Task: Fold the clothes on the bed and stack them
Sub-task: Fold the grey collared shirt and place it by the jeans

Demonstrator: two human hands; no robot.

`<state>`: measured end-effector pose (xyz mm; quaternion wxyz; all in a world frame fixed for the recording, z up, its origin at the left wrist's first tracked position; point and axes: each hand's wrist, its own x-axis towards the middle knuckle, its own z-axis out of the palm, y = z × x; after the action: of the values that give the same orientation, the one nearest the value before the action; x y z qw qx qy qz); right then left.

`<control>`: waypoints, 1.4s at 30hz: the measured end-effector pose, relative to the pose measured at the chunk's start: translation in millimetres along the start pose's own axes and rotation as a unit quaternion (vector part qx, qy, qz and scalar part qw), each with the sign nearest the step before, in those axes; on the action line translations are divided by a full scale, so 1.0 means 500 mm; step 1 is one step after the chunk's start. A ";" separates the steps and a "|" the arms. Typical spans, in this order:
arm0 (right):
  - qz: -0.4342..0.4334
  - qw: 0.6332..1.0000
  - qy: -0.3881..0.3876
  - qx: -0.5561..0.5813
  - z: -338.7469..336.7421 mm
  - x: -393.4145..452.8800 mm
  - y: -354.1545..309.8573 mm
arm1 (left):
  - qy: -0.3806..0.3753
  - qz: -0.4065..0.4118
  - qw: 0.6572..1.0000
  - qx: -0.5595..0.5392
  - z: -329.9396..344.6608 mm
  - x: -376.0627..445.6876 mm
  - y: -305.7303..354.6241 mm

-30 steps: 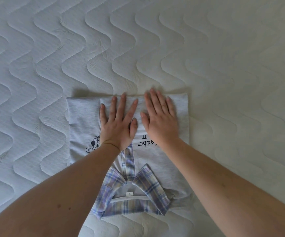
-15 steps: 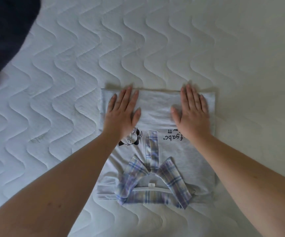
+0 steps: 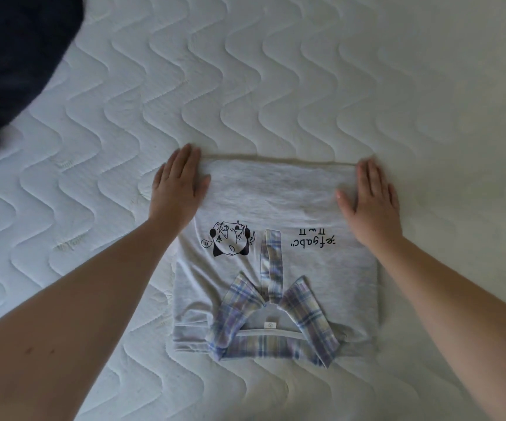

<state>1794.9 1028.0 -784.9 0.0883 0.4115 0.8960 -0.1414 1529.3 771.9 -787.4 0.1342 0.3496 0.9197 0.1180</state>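
A white quilted mattress (image 3: pixel 306 86) with wavy stitching is filling the view, its surface lying bare.

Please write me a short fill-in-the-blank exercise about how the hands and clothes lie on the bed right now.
1. The collar of the folded grey shirt has a ____ pattern.
2. Both the left hand and the right hand lie ____ on the shirt's far corners.
3. The dark garment lies at the picture's top ____ corner.
4. The mattress is quilted in ____ lines.

Missing words: plaid; flat; left; wavy
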 end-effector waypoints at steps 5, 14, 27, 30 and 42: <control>0.036 0.987 0.031 0.150 -0.034 -0.015 -0.012 | 0.025 -0.089 0.988 -0.122 -0.043 0.038 0.019; 0.161 0.957 -0.023 0.240 -0.033 -0.173 0.039 | 0.063 -0.314 0.907 -0.273 -0.065 0.024 0.003; 0.233 0.935 -0.146 0.226 0.000 -0.357 0.046 | -0.155 -0.307 0.903 -0.255 -0.027 -0.311 0.047; 0.226 0.937 -0.153 0.220 0.008 -0.387 0.052 | -0.088 -0.335 0.889 -0.299 -0.018 -0.387 0.037; 0.270 0.904 0.015 0.332 0.051 -0.475 0.038 | -0.057 -0.313 0.908 -0.272 -0.006 -0.478 0.006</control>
<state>1963.9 862.5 -747.0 -0.0316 0.6453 0.6531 -0.3951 1702.2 612.6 -744.6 0.3065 0.0003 0.9048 0.2956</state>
